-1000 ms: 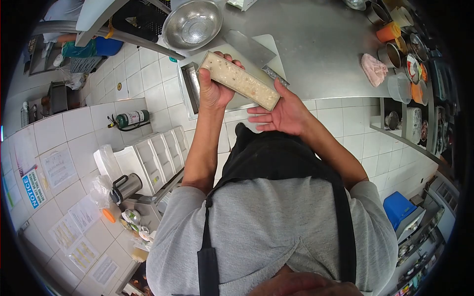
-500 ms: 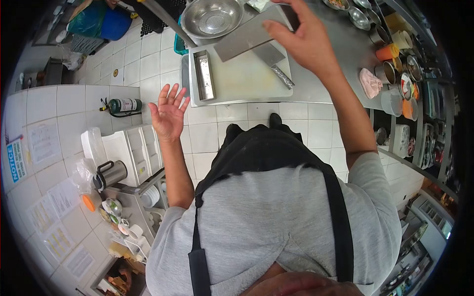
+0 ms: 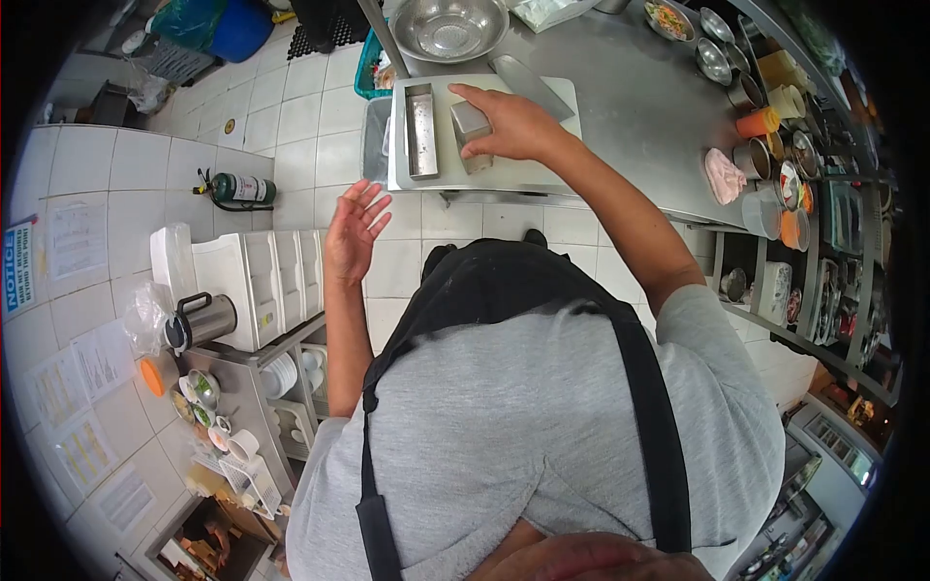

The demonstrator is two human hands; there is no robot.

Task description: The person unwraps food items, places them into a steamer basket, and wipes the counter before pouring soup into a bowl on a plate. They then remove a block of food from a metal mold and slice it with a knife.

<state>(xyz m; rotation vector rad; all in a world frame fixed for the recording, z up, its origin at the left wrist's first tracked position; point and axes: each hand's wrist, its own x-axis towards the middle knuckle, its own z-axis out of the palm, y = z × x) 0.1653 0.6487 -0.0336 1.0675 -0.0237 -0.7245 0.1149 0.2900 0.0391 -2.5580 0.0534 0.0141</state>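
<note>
On the steel counter lies a white cutting board [image 3: 533,174]. An open rectangular metal tin [image 3: 421,132] stands along its left side. My right hand [image 3: 511,124] is wrapped over a second metal tin [image 3: 472,120], just right of the first one, thumb and fingers on opposite sides. A wide metal blade [image 3: 531,87] lies behind my right hand; its handle is hidden. My left hand [image 3: 355,232], palm up with fingers apart, is held in the air left of the board's front edge and holds nothing.
A perforated metal bowl [image 3: 449,27] stands behind the board. A pink cloth [image 3: 725,176], an orange container [image 3: 758,123] and several pots and bowls line the counter's right side. A clear plastic container [image 3: 376,140] is beside the board's left edge. A fire extinguisher [image 3: 240,189] is at left.
My right hand has moved left and toward me, bringing its metal tin from above the board down beside the other tin. My left hand has shifted slightly right and lower.
</note>
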